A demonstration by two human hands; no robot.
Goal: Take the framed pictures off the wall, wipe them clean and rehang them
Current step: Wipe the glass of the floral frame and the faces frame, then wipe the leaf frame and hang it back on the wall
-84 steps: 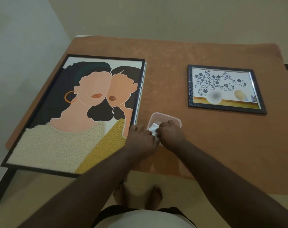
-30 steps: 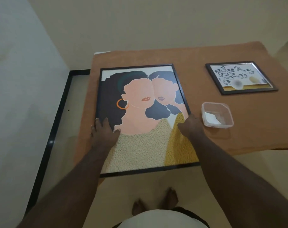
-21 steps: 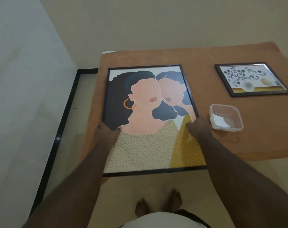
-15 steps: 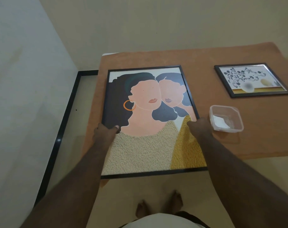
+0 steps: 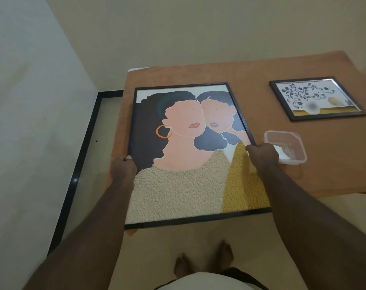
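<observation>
A large black-framed picture of two women [image 5: 186, 147] lies on the orange-covered table [image 5: 261, 76], its near edge overhanging the table's front. My left hand [image 5: 122, 168] grips the picture's left frame edge, thumb on top. My right hand [image 5: 262, 154] grips the right frame edge. A small framed floral picture [image 5: 316, 98] lies flat at the table's right. A clear plastic tub [image 5: 286, 146] holding a white wipe sits just right of my right hand.
White walls close in at the left and back. A black skirting strip [image 5: 79, 160] runs along the floor to the left of the table. My bare feet [image 5: 203, 260] stand on the cream floor in front of the table.
Both hands left the tub and wipe and went to the big picture's sides. My left hand shifted from the glass onto the left frame edge, and both now grip the frame.
</observation>
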